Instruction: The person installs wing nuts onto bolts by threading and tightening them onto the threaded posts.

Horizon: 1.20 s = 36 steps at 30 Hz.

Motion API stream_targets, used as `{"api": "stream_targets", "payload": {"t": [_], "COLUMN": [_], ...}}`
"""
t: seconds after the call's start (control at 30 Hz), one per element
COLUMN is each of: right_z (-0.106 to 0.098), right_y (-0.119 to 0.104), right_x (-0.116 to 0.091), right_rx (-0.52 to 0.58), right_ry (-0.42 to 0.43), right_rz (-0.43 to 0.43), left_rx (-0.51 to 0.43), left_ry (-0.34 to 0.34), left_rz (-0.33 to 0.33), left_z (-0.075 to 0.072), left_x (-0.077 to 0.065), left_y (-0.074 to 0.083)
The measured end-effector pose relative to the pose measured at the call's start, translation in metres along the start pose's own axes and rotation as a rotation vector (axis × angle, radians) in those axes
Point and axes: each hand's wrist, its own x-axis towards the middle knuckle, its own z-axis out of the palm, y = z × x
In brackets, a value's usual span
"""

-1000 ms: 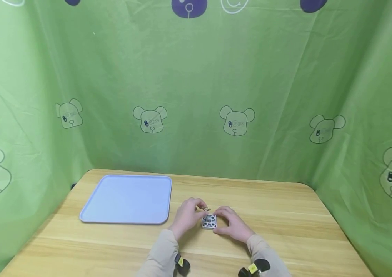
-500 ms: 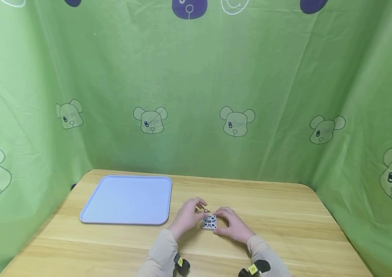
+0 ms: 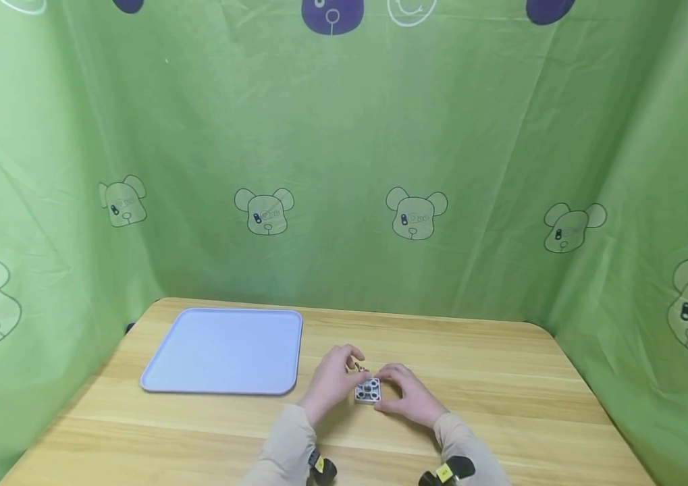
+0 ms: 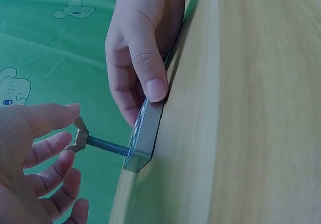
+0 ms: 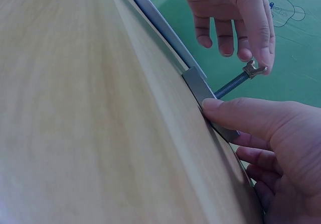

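Observation:
A square metal block (image 3: 368, 399) with round holes in its top face lies flat on the table. From it a threaded rod (image 4: 108, 146) stands up, carrying a brass-coloured wing nut (image 4: 81, 138) at its free end. My left hand (image 3: 330, 379) pinches the wing nut, its thumb on one wing and a finger by the other; the remaining fingers are loosely bent. With thumb and fingers on its edges, my right hand (image 3: 409, 397) grips the block at the side away from the rod. In the right wrist view the thumb covers part of the block's side.
A pale blue tray (image 3: 222, 351) lies on the wooden table (image 3: 471, 358) to the left of the hands. Green curtains (image 3: 344, 270) printed with bear heads hang behind and on both sides. Cameras are strapped at both wrists.
The wing nut has turned a little, and my left fingers have shifted slightly with it. My right hand and the block stay in place.

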Motion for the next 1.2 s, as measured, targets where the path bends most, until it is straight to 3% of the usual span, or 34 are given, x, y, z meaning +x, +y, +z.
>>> {"api": "stream_targets", "payload": {"t": [0.23, 0.93, 1.2], "right_z": [-0.0002, 0.0002, 0.0003], "right_y": [-0.0006, -0.0007, -0.0016], "right_x": [-0.0001, -0.0001, -0.0009], "right_rx": [0.011, 0.014, 0.005], "right_ry": [0.001, 0.006, 0.006], "right_rz": [-0.01, -0.016, -0.015], "left_rx": [0.033, 0.092, 0.086], "left_ry": [0.019, 0.052, 0.048], "left_rz": [0.033, 0.052, 0.024], "left_z": [0.0033, 0.0077, 0.0061], "left_x": [-0.0018, -0.0031, -0.003], "left_y": [0.0008, 0.0021, 0.0033]}}
